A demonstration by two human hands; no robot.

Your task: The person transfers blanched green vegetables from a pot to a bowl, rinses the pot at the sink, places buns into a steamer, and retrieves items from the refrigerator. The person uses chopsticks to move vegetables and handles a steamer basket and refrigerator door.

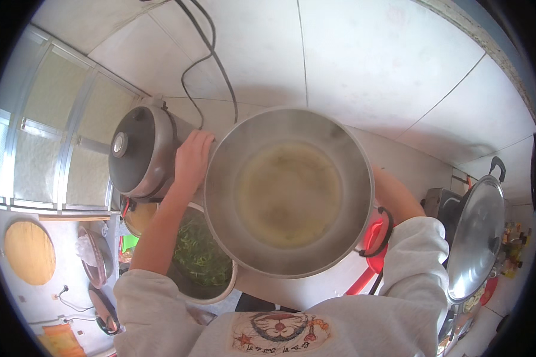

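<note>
A wide metal pot (290,263) fills the middle of the view, with cloudy yellowish liquid (290,194) in its bottom. My left hand (195,154) is beside the pot's upper left rim, near a rice cooker (161,156); its fingertips are partly hidden, and I cannot tell whether it grips anything. My right hand is hidden behind the pot's right side, where only the forearm shows. One black loop handle (389,232) stands out at the pot's lower right. Below my left forearm, chopped green leaves (201,254) lie in a round pot (232,285).
A red plastic utensil (374,241) lies at the right, under the black handle. Farther right stands a large wok with a domed metal lid (478,241). Black cables (225,80) hang above the rice cooker. At the left are a window (62,129) and a round wooden board (30,253).
</note>
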